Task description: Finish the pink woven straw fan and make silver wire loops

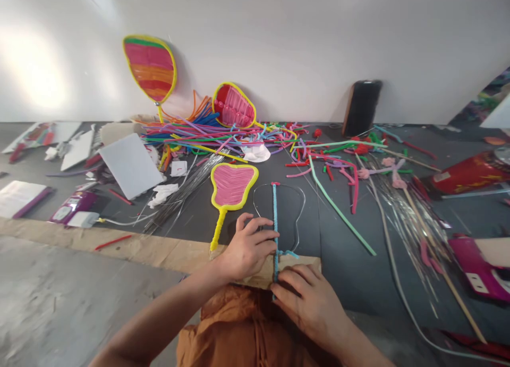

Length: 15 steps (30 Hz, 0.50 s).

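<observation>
A bare wire frame (298,197) shaped like a small paddle lies on the dark mat in front of me, with a light blue pipe cleaner (274,218) running up its middle. My left hand (247,247) rests on the frame's left side, fingers touching the blue pipe cleaner. My right hand (308,298) pinches the pipe cleaner's lower end at the frame's handle, over a piece of cardboard (263,278). Just to the left lies a finished paddle (232,185), pink inside with a yellow rim and handle.
A heap of coloured pipe cleaners (223,133) sits at the back. Two more woven paddles (150,67) lean on the white wall, beside a black cylinder (362,108). Thin wires (187,189), wooden sticks (446,279), white sheets (129,165) and pink packets (480,269) lie around.
</observation>
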### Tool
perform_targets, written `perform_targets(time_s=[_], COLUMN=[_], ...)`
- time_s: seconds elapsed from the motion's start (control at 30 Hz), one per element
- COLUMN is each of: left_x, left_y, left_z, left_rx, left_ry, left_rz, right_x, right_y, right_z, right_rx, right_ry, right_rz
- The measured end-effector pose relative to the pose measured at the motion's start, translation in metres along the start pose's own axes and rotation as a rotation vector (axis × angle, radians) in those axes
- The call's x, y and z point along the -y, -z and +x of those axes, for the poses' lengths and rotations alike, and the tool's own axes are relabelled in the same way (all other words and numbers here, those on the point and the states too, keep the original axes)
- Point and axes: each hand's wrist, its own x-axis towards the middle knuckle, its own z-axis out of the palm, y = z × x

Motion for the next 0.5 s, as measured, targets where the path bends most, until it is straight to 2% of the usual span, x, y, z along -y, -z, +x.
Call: perform_targets(time_s=[0.37,0.5], left_x=[-0.0008,-0.0019], left_y=[0.0027,0.0045], left_z=[0.0024,0.0042], left_rx=[0.021,0.022], left_ry=[0.015,0.023], left_rz=[-0.024,-0.050], right_x=[-0.0016,-0.0017], right_y=[-0.0039,0.0029], right_z=[-0.0009,0.0001], right_rx=[0.008,0.009], right_ry=[0.002,0.013], right_rz=[-0.010,0.062])
